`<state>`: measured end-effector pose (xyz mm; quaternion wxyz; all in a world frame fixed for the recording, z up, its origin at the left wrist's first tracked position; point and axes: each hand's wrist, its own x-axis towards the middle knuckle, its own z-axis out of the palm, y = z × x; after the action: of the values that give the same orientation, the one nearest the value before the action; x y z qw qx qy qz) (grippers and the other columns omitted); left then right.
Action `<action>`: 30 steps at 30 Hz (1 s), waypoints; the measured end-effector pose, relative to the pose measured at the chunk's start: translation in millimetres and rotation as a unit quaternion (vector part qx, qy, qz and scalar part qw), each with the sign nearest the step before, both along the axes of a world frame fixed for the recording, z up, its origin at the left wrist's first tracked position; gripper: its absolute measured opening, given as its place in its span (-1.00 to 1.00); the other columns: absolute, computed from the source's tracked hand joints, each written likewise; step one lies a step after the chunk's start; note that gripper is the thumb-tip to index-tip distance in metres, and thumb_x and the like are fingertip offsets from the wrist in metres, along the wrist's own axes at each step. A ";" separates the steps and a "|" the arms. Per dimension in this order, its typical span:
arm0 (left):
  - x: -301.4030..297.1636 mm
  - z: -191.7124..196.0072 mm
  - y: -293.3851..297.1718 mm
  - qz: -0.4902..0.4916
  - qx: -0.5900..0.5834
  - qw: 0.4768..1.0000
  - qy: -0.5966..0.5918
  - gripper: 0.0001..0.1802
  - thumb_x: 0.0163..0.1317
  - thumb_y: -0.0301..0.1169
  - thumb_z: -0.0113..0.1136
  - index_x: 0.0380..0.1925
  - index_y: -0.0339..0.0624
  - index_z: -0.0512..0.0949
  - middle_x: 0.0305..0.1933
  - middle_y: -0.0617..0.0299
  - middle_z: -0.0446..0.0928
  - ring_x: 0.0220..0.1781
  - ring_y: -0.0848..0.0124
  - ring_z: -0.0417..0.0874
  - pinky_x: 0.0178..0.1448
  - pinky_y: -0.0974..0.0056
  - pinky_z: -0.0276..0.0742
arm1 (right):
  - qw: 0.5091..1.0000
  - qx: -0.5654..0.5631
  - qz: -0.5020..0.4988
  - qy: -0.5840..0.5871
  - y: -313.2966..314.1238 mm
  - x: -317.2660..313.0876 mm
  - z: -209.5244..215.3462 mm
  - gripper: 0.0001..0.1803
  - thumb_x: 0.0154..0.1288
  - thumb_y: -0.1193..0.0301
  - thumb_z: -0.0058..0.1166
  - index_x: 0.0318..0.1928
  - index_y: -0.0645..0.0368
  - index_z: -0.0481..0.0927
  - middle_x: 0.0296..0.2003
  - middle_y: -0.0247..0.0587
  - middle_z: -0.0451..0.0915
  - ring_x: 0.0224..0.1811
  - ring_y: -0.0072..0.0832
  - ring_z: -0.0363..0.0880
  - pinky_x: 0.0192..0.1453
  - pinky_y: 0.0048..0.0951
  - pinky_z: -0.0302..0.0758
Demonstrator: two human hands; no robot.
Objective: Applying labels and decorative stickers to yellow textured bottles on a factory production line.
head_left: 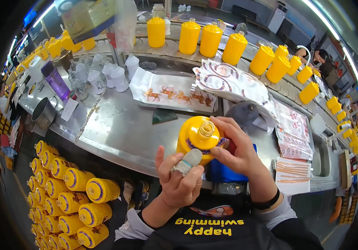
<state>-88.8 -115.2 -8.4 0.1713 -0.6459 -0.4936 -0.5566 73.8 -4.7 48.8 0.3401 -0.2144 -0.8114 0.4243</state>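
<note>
A round yellow glass bottle (192,131) with a clear threaded neck stands tilted toward me at the table's front edge. A purple patterned band runs along its shoulder, partly hidden. My right hand (239,146) grips the bottle's right side, fingers behind it and thumb on the shoulder by the band. At the bottle's lower left, my left hand (177,183) has its fingers curled round a grey knitted finger cover (192,158) with a light blue stripe. The cover's rounded tip lies against the band; whether a finger is inside it I cannot tell.
Behind lie a sheet of brown horse decals (178,96) and patterned decal sheets (233,83). Yellow bottles (189,36) line a curved conveyor. Clear and white bottles (97,81), a purple bottle (56,81) and a metal pot (44,111) stand left. Decorated bottles (103,189) are stacked lower left.
</note>
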 end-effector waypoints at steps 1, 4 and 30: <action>0.6 3.0 2.2 -0.003 0.004 1.000 0.013 -0.88 0.25 -0.43 0.15 -0.22 -0.06 0.48 -0.20 0.10 0.46 0.09 0.08 0.46 0.39 -0.36 0.16 | 1.000 0.014 0.006 -0.013 3.7 0.8 2.6 -0.33 0.25 0.33 0.24 0.29 0.33 0.33 0.16 -0.06 0.34 0.15 -0.38 0.43 0.16 -0.47 0.42; 0.0 4.7 3.1 -0.020 0.003 0.999 0.029 -0.91 0.34 -0.41 0.09 -0.21 -0.10 0.42 -0.12 0.03 0.49 0.13 0.05 0.47 0.40 -0.34 0.17 | 0.997 -0.053 0.028 -0.039 12.1 8.8 3.7 -0.34 0.26 0.30 0.24 0.30 0.28 0.35 0.15 -0.08 0.37 0.13 -0.38 0.45 0.14 -0.46 0.43; 6.2 3.5 6.1 -0.062 -0.009 0.995 -0.079 -0.84 0.28 -0.49 0.13 -0.18 -0.16 0.41 -0.08 -0.02 0.52 0.04 0.00 0.49 0.26 -0.11 0.45 | 0.997 0.053 -0.023 -0.042 10.9 5.2 5.2 -0.37 0.18 0.14 0.30 0.17 0.23 0.47 0.10 -0.03 0.53 0.07 -0.20 0.51 0.11 -0.30 0.48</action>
<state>-82.6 -109.1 -5.0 0.0914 -0.6310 -0.4692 -0.6110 79.0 6.1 54.0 0.3265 -0.2321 -0.8410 0.3637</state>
